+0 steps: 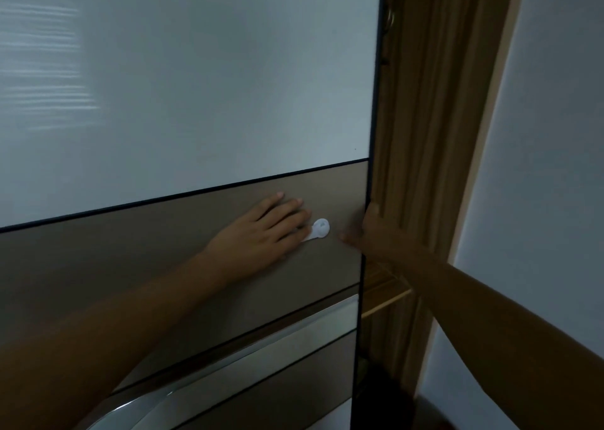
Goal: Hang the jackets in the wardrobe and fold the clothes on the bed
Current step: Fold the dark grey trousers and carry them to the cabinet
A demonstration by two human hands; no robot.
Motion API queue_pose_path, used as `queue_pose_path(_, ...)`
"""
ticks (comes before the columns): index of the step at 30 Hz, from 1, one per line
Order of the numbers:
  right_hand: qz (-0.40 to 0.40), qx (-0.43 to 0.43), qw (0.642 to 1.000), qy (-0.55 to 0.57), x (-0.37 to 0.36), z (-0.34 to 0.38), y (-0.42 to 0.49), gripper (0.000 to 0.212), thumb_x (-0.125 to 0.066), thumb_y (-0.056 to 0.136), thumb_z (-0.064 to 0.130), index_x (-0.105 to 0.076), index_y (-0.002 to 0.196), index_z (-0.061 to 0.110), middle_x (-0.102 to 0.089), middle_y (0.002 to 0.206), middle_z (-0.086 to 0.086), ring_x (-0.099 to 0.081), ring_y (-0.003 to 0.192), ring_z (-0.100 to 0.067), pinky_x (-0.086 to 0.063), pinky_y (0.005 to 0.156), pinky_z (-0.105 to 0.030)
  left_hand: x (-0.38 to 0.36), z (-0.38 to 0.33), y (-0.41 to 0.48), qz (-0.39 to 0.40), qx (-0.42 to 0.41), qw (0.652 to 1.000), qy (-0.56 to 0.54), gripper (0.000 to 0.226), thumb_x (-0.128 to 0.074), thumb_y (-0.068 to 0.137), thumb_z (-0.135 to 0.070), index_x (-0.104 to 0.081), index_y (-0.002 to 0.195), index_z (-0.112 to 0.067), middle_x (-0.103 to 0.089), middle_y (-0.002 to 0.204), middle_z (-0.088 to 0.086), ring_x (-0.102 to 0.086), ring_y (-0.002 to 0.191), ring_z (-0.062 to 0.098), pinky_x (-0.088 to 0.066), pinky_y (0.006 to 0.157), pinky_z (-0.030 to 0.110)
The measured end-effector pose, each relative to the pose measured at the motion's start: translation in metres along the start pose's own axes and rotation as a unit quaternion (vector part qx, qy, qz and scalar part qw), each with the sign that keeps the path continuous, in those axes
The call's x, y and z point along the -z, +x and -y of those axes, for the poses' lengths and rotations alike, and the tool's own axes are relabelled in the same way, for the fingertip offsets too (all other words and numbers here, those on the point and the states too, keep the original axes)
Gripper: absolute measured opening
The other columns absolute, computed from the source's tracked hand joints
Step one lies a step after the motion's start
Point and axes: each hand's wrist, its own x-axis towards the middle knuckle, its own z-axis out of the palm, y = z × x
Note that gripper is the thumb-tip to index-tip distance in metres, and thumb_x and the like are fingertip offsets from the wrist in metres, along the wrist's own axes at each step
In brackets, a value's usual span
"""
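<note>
The wardrobe's sliding door (pixel 183 80) fills most of the view, with a white glossy upper panel and a brown band below it. My left hand (pixel 261 233) lies flat on the brown band with straight fingers, partly over a small white plastic tab (pixel 318 230) stuck to the door. My right hand (pixel 372 230) grips the door's right edge, thumb on the front face and fingers curled round behind. No jackets or clothes are in view.
A narrow gap right of the door edge shows the wardrobe's wooden inside (pixel 421 135) and a wooden shelf (pixel 382 285). A white wall (pixel 549 168) stands at the right. A silvery strip (pixel 248 354) crosses the door's lower part.
</note>
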Motion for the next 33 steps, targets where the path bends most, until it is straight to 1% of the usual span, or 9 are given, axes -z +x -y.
queue_pose_path(2, -0.001, -0.016, 0.998, -0.056, 0.005, -0.013, 0.0, 0.12, -0.075, 0.087, 0.049, 0.013, 0.158, 0.006, -0.037, 0.155, -0.019, -0.052, 0.129, -0.033, -0.046, 0.107, -0.047, -0.006, -0.006, 0.021, -0.007, 0.001, 1.0, 0.002, 0.044, -0.032, 0.105, -0.014, -0.049, 0.144, -0.009, -0.045, 0.152, 0.017, -0.033, 0.146, 0.039, -0.018, 0.123, 0.054)
queue_pose_path(4, -0.017, -0.007, 0.992, -0.123, 0.01, -0.026, 0.0, 0.127, -0.071, 0.087, 0.055, 0.025, 0.155, 0.009, -0.023, 0.163, -0.02, -0.045, 0.137, -0.038, -0.045, 0.109, -0.05, -0.012, -0.011, 0.042, -0.014, -0.001, 1.0, 0.004, 0.044, -0.032, 0.103, -0.012, -0.05, 0.144, -0.008, -0.046, 0.151, 0.018, -0.033, 0.146, 0.04, -0.019, 0.122, 0.055)
queue_pose_path(6, -0.054, 0.017, 0.983, -0.175, 0.013, -0.041, 0.0, 0.128, -0.07, 0.086, 0.058, 0.024, 0.156, 0.007, -0.004, 0.167, -0.02, -0.022, 0.15, -0.041, -0.036, 0.116, -0.054, -0.019, -0.016, 0.061, -0.017, -0.005, 1.0, 0.002, 0.046, -0.033, 0.101, -0.012, -0.048, 0.145, -0.007, -0.045, 0.151, 0.019, -0.032, 0.146, 0.041, -0.017, 0.123, 0.055)
queue_pose_path(8, -0.11, 0.059, 0.963, -0.238, 0.014, -0.052, 0.0, 0.124, -0.07, 0.086, 0.058, 0.014, 0.158, 0.002, 0.012, 0.166, -0.022, 0.005, 0.154, -0.042, -0.02, 0.124, -0.055, -0.026, -0.021, 0.079, -0.02, -0.006, 1.0, 0.0, 0.048, -0.032, 0.1, -0.011, -0.047, 0.145, -0.006, -0.045, 0.151, 0.02, -0.032, 0.146, 0.041, -0.015, 0.123, 0.055)
queue_pose_path(11, -0.131, 0.101, 0.951, -0.26, 0.014, -0.066, 0.003, 0.119, -0.068, 0.088, 0.056, 0.01, 0.158, -0.001, 0.023, 0.164, -0.022, 0.02, 0.152, -0.037, -0.002, 0.127, -0.046, -0.035, -0.027, 0.104, -0.016, -0.007, 1.0, -0.002, 0.046, -0.039, 0.101, -0.013, -0.046, 0.146, -0.005, -0.044, 0.151, 0.021, -0.031, 0.146, 0.042, -0.015, 0.123, 0.055)
queue_pose_path(14, -0.101, 0.104, 0.962, -0.229, 0.011, -0.083, 0.004, 0.121, -0.067, 0.089, 0.058, 0.017, 0.157, 0.003, 0.026, 0.164, -0.018, 0.022, 0.153, -0.03, 0.002, 0.125, -0.039, -0.042, -0.033, 0.128, 0.001, -0.007, 1.0, -0.013, 0.052, -0.044, 0.099, -0.016, -0.041, 0.149, -0.005, -0.041, 0.153, 0.022, -0.028, 0.147, 0.042, -0.014, 0.123, 0.056)
queue_pose_path(19, -0.073, 0.095, 0.959, -0.258, 0.013, -0.116, 0.008, 0.125, -0.064, 0.087, 0.063, 0.027, 0.154, 0.01, 0.031, 0.162, -0.017, 0.021, 0.153, -0.03, -0.009, 0.127, -0.047, -0.056, -0.042, 0.164, 0.03, -0.007, 0.999, -0.014, 0.064, -0.058, 0.094, -0.027, -0.038, 0.151, -0.006, -0.037, 0.155, 0.022, -0.025, 0.148, 0.042, -0.012, 0.123, 0.056)
queue_pose_path(23, -0.061, 0.09, 0.961, -0.253, 0.025, -0.137, 0.014, 0.126, -0.069, 0.087, 0.056, 0.029, 0.154, 0.017, 0.032, 0.163, -0.014, 0.019, 0.154, -0.03, -0.015, 0.126, -0.052, -0.066, -0.05, 0.187, 0.038, -0.01, 0.999, -0.009, 0.066, -0.055, 0.093, -0.027, -0.036, 0.152, -0.005, -0.035, 0.156, 0.022, -0.023, 0.149, 0.042, -0.009, 0.123, 0.056)
queue_pose_path(33, -0.025, 0.043, 0.971, -0.232, 0.047, -0.171, 0.019, 0.115, -0.07, 0.091, 0.045, 0.021, 0.158, 0.021, 0.026, 0.165, -0.011, 0.02, 0.153, -0.029, -0.013, 0.126, -0.051, -0.086, -0.066, 0.239, 0.044, -0.009, 0.999, 0.012, 0.071, -0.061, 0.091, -0.03, -0.032, 0.152, -0.007, -0.033, 0.157, 0.02, -0.021, 0.149, 0.04, -0.003, 0.122, 0.055)
